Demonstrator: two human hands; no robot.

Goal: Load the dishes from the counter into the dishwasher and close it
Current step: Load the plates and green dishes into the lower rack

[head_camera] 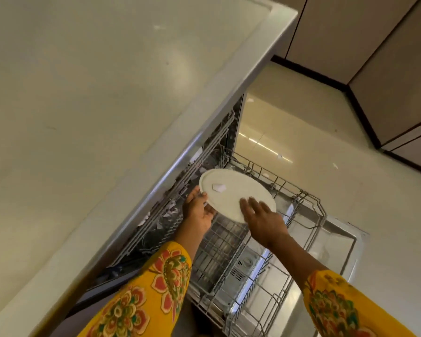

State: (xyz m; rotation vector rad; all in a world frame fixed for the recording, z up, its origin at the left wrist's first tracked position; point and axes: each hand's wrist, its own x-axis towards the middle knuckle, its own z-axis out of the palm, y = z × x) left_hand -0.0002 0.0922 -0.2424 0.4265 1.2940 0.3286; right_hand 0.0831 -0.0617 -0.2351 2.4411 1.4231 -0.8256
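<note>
A round white plate (236,192) hovers tilted above the pulled-out lower rack (299,215) of the open dishwasher. My left hand (199,211) grips the plate's left rim from below. My right hand (263,218) lies on the plate's near right edge with fingers spread over its face. A small white scrap sits on the plate. The dishwasher door (336,242) is folded down flat under the rack. An upper rack (204,161) shows partly under the counter edge.
The pale counter (95,93) fills the left and top, its thick edge running diagonally over the dishwasher. Glossy beige floor (314,132) lies to the right, with cabinet fronts and a dark plinth (365,113) beyond. Yellow flowered sleeves cover both forearms.
</note>
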